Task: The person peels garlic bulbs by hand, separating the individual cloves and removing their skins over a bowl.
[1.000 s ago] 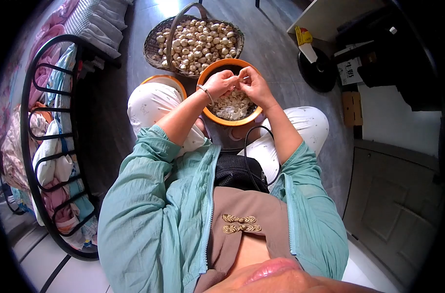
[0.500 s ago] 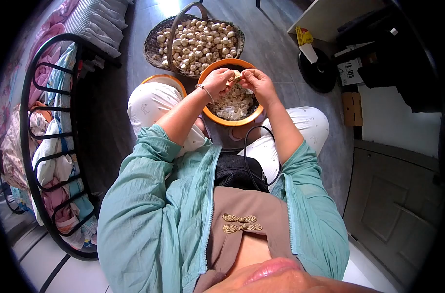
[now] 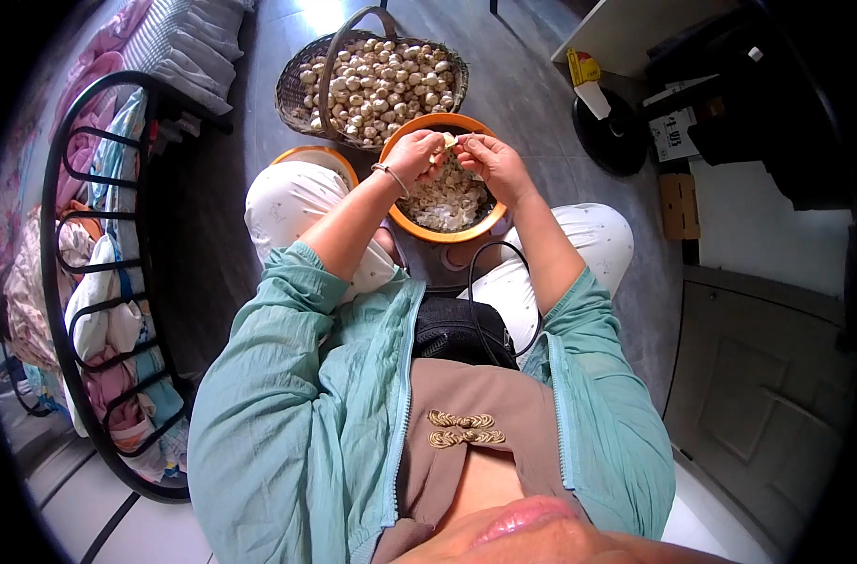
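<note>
Above the peel-filled orange basin, my left hand (image 3: 417, 156) is closed, pinching a small pale piece of garlic (image 3: 449, 141). My right hand (image 3: 496, 168) meets it from the right, thumb and finger pinched at the edge of the same piece. Whether that edge is clove or loose skin is too small to tell. Papery garlic skins (image 3: 447, 199) lie heaped in the orange-rimmed basin (image 3: 417, 231) between my knees. Just beyond it stands a wicker basket (image 3: 292, 105) with a tall handle, heaped with whole garlic bulbs (image 3: 377, 83).
A second orange-rimmed container (image 3: 327, 150) stands by my left knee, partly hidden by it. On the left, a black metal rail (image 3: 53, 216) borders a bed with piled cloth. A black round base (image 3: 609, 136) and a small cardboard box (image 3: 678, 207) are at the right.
My hands have shifted slightly around the piece of garlic, and more of its pale surface shows between the fingertips. The basin and basket stay in place.
</note>
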`<state>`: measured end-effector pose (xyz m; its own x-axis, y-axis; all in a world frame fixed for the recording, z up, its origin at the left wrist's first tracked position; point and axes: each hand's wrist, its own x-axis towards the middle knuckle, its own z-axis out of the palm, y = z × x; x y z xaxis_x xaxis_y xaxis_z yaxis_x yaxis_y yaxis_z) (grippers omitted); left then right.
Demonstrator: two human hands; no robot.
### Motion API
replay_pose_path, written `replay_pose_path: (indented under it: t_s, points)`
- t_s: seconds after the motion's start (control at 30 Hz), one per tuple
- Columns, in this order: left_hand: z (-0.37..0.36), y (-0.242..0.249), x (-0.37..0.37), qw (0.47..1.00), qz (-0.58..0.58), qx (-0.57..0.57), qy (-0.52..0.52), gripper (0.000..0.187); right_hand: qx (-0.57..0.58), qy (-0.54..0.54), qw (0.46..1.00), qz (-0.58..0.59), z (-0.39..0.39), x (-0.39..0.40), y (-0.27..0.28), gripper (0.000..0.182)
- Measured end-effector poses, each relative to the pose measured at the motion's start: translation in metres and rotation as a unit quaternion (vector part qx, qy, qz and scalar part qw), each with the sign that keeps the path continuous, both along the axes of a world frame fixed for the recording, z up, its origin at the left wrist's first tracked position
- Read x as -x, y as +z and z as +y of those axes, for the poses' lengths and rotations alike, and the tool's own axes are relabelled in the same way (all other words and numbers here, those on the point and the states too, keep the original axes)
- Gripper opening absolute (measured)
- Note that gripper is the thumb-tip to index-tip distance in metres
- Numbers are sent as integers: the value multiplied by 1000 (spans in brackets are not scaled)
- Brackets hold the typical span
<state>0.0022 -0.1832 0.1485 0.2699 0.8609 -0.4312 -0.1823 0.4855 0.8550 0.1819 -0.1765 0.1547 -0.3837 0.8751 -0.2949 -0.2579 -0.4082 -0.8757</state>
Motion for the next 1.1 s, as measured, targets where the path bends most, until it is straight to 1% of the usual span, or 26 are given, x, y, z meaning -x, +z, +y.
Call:
replay_pose_path:
  t_s: [0.23,0.3,0.33,0.4,0.43,0.5,0.6,0.73,0.8,0.83,0.9,0.93,1.0,1.03,1.1]
  points:
    - [-1,2,-1,1000,6,-7,5,18,-27,52,998,-33,3,-9,2,20]
    - [0,1,-1,1000,7,-8,4,18,-4,44,999,-8,2,-9,2,22]
    - [0,2,-1,1000,8,-8,3,18,-4,44,999,-8,2,-9,1,22]
    - [-1,5,-1,1000,14,-1,6,18,-7,48,998,38,1,-7,3,24]
    - [-2,7,-1,1000,20,7,9,19,-7,48,998,38,1,-4,5,24]
    - [-1,6,-1,1000,22,11,13,18,59,-47,997,28,-2,1,6,27]
    - [0,6,0,999,26,13,15,18,54,-36,996,58,0,-1,4,28]
    - [0,5,-1,1000,29,8,9,17,72,-50,995,48,2,-6,-5,28]
    - [1,2,0,1000,25,5,10,17,65,-5,998,27,3,-10,-6,29]
    - [2,0,0,1000,21,3,11,17,65,-5,997,27,3,-12,-4,29]
    - [2,-3,1,1000,18,-1,9,17,70,45,997,8,3,-15,-1,31]
    - [2,-4,1,1000,14,-4,7,17,70,45,997,8,3,-15,-2,31]
    - [3,-5,1,1000,12,-6,8,17,62,49,997,-13,3,-14,-2,40]
    - [3,-5,0,1000,11,-7,9,17,62,49,997,-13,3,-13,-2,40]
    - [3,-4,0,1000,15,-5,12,17,108,11,991,71,4,-11,-1,47]
